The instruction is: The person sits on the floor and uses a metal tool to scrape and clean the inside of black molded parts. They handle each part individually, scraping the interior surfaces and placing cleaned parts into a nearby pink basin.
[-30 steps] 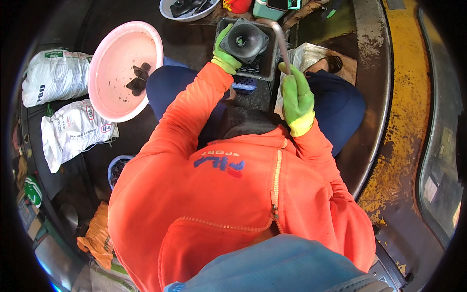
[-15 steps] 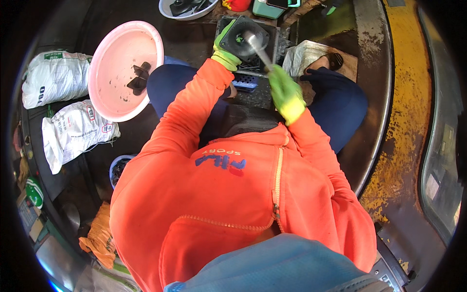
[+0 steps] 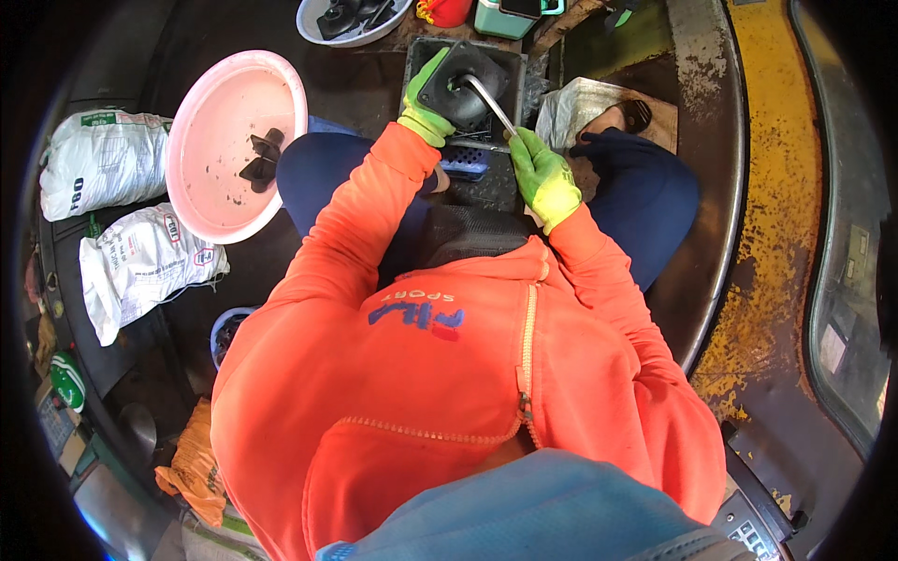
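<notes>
Both my hands wear green gloves. My left hand is closed on the left edge of a black square-flanged part, which is tilted toward me above a dark tray. A slim metal rod tool is gripped near its lower end in my right hand. The rod's far end bends into the round hollow at the middle of the part, so its tip is hidden. My right hand stays apart from the part, just below and to its right.
At left a pink basin holds dark pieces, beside two white sacks. A pale bowl with black parts and a teal box stand at the far side. A metal rim curves along the right.
The rod was blurred by motion over the part; now it is sharp, with its end in the hollow. My right hand has shifted slightly toward me. My left hand keeps its hold.
</notes>
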Demonstrator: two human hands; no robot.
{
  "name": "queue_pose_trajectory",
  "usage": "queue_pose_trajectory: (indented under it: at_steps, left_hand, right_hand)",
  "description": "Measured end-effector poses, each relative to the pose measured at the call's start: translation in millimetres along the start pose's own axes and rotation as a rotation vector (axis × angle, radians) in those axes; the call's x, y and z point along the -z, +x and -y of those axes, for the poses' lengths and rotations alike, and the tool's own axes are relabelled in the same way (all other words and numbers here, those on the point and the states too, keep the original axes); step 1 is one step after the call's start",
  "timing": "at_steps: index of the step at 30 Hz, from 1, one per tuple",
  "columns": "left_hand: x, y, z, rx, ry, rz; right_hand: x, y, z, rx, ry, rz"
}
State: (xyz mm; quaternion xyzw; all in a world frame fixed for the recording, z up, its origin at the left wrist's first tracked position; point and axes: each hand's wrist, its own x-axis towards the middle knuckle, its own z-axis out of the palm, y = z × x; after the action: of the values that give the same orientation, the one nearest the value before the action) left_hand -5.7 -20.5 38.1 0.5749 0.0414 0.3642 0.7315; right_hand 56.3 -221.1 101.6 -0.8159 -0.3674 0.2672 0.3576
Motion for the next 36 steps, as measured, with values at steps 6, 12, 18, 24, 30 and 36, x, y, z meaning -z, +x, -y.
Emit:
queue_pose_trajectory:
  at_steps: [6, 12, 18, 24, 30, 36]
  left_hand:
    - [10.1, 1.3, -0.4, 0.55, -0.995, 0.218]
    - [6.8, 1.2, -9.2, 0.194, 0.027, -0.14]
    - [8.8, -4.2, -9.2, 0.055, 0.384, -0.147]
    - [7.1, 1.2, -10.1, -0.146, 0.564, -0.019]
    - [-0.5, -4.4, -26.7, -0.083, 0.451, -0.18]
    - [8.4, -3.6, -19.0, 0.085, 0.467, -0.048]
  right_hand:
    - [1.1, -4.8, 0.1, 0.039, -0.024, -0.077]
    - [27.0, -17.5, 35.1, 0.258, 0.084, -0.107]
    - [18.8, -20.7, 38.1, 0.513, 0.097, -0.296]
    - [16.5, -17.4, 39.9, 0.189, 0.065, -0.103]
    - [19.4, -21.1, 46.0, 0.466, -0.035, -0.241]
    - [20.1, -16.2, 34.1, 0.302, -0.066, -0.182]
